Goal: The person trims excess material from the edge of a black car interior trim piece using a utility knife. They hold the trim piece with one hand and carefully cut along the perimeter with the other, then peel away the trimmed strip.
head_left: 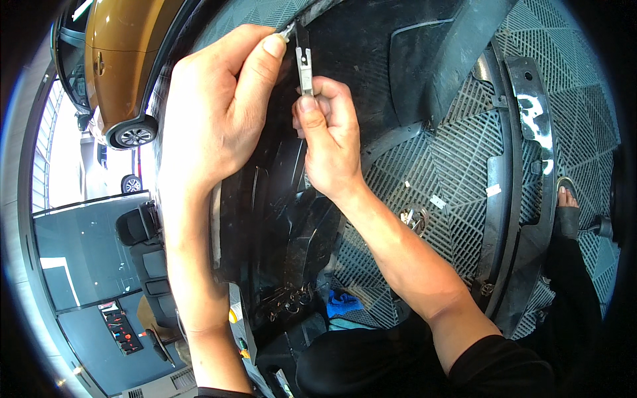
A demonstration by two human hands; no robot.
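The left hand pinches a silver piece between thumb and finger; the right hand, just apart from it, grips a tool. Both things are above the black panel beneath the hands. The work looks under way: each thing is in hand, but nothing shows as finished, and how much is left cannot be told. The tool is slim and pale grey, slotted beyond the right thumb; a dark strip leads on toward the silver piece, contact unclear.
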